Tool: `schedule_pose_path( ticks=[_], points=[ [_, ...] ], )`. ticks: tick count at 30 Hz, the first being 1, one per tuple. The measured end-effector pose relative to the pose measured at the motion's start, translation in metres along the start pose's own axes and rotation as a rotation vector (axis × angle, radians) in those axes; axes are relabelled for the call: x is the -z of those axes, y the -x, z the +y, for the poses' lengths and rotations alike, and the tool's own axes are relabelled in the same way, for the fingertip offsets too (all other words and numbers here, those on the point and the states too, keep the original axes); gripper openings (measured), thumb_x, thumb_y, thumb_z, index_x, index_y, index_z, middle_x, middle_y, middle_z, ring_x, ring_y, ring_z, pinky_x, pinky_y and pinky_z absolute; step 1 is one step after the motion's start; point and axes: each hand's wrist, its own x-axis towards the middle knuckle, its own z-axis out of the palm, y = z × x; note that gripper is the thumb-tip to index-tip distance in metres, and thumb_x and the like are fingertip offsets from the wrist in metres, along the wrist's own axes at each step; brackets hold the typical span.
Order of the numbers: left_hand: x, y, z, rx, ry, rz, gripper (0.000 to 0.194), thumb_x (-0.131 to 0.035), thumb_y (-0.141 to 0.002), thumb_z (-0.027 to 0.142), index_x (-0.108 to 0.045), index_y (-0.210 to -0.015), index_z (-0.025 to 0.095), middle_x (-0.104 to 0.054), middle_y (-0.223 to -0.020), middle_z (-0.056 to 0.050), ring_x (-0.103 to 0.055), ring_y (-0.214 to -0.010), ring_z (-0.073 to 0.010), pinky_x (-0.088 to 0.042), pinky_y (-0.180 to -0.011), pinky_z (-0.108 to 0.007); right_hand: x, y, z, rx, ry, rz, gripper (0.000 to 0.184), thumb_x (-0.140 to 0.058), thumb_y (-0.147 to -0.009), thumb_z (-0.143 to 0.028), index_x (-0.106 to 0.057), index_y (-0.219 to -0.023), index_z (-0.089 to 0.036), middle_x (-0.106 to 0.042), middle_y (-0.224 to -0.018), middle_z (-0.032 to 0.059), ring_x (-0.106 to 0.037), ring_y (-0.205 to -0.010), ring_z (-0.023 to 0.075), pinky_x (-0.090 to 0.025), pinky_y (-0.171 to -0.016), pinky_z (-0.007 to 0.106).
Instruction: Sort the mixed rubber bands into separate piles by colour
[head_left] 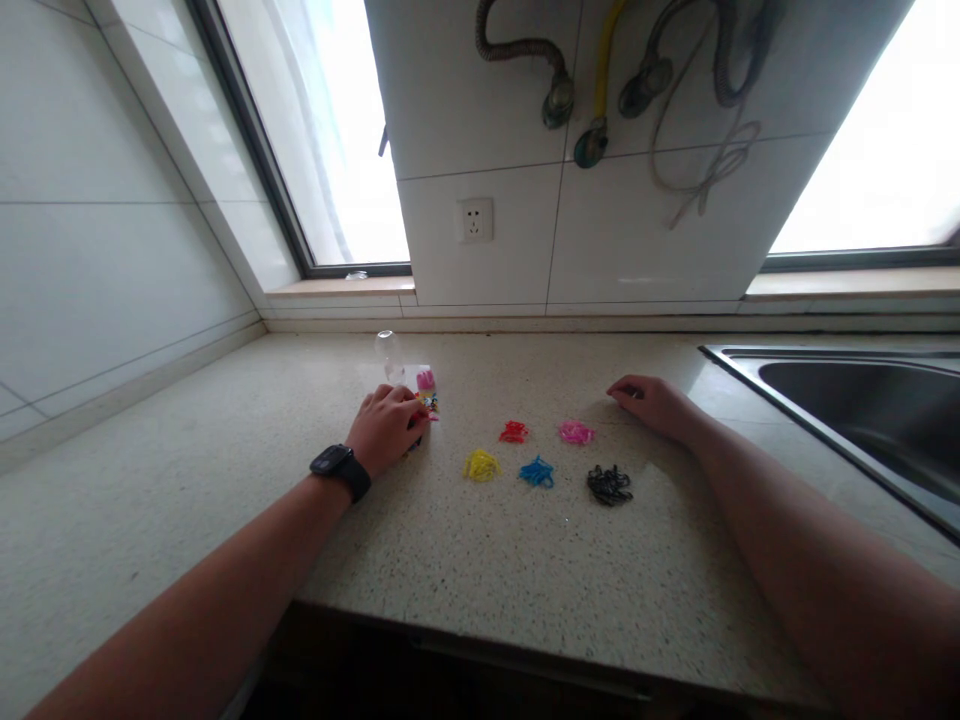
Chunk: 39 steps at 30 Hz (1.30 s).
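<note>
On a pale speckled bench (420,570), we see the left hand (384,420), a dark watch (341,466) at its wrist, curled over a brightly printed item (430,403); we cannot tell how firmly it grips. Just beyond stand a pink piece (425,380) and a clear, round-topped container (385,347). Between the hands lie five separate small piles of thin loops: the red pile (514,432) and pink pile (576,432) farther back, the yellow pile (481,465), blue pile (537,472) and black pile (609,485) nearer us. The right hand (649,403) rests with fingers bent beyond the black pile, near a metal sink (739,368); whether it holds anything, we cannot tell.
</note>
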Motion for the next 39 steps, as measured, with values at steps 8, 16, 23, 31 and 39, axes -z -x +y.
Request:
schedule_pose_path(
  ticks=[8,16,23,31,39],
  points=[
    [0.0,-0.001,0.001,0.008,0.051,0.022,0.012,-0.062,-0.088,0.031,-0.073,-0.089,0.024,-0.066,-0.103,-0.007,-0.051,-0.101,-0.0275,-0.041,-0.089,-0.043,0.001,0.0,0.0,-0.002,0.016,-0.004,0.028,-0.055,-0.086,-0.041,-0.074,-0.093,-0.022,-0.073,-0.079,0.0053,-0.064,-0.069,0.0198,-0.047,-0.066,0.032],
    [0.004,-0.004,0.001,0.075,0.235,0.068,0.013,-0.06,-0.089,0.03,-0.069,-0.087,0.021,-0.068,-0.094,-0.007,-0.055,-0.096,-0.0244,-0.042,-0.094,-0.042,0.002,0.001,-0.004,-0.006,0.026,-0.013,0.027,-0.055,-0.086,-0.04,-0.074,-0.093,-0.022,-0.074,-0.083,0.0052,-0.065,-0.073,0.0201,-0.047,-0.068,0.032],
    [0.011,-0.01,0.01,0.219,0.576,0.063,0.018,-0.056,-0.09,0.032,-0.065,-0.088,0.017,-0.068,-0.085,-0.006,-0.061,-0.082,-0.0193,-0.048,-0.08,-0.036,0.002,0.001,-0.004,0.006,0.015,-0.011,0.026,-0.056,-0.086,-0.039,-0.074,-0.093,-0.022,-0.075,-0.083,0.0059,-0.065,-0.072,0.0206,-0.048,-0.068,0.032],
    [0.032,-0.008,0.048,0.321,1.036,-0.047,0.026,-0.053,-0.091,0.04,-0.06,-0.092,0.014,-0.067,-0.083,-0.006,-0.057,-0.065,-0.0114,-0.044,-0.056,-0.023,0.0,-0.001,-0.005,0.017,0.001,-0.007,0.023,-0.057,-0.085,-0.038,-0.074,-0.091,-0.023,-0.074,-0.084,0.0049,-0.065,-0.072,0.0196,-0.048,-0.069,0.032],
    [0.046,-0.004,0.087,0.377,1.34,-0.117,0.024,-0.063,-0.086,0.037,-0.062,-0.093,0.014,-0.062,-0.08,-0.004,-0.052,-0.066,-0.0107,-0.041,-0.057,-0.023,-0.001,-0.001,-0.003,0.013,0.003,-0.024,0.025,-0.055,-0.087,-0.038,-0.074,-0.094,-0.023,-0.075,-0.086,0.0046,-0.065,-0.075,0.0201,-0.048,-0.072,0.032]
  ],
)
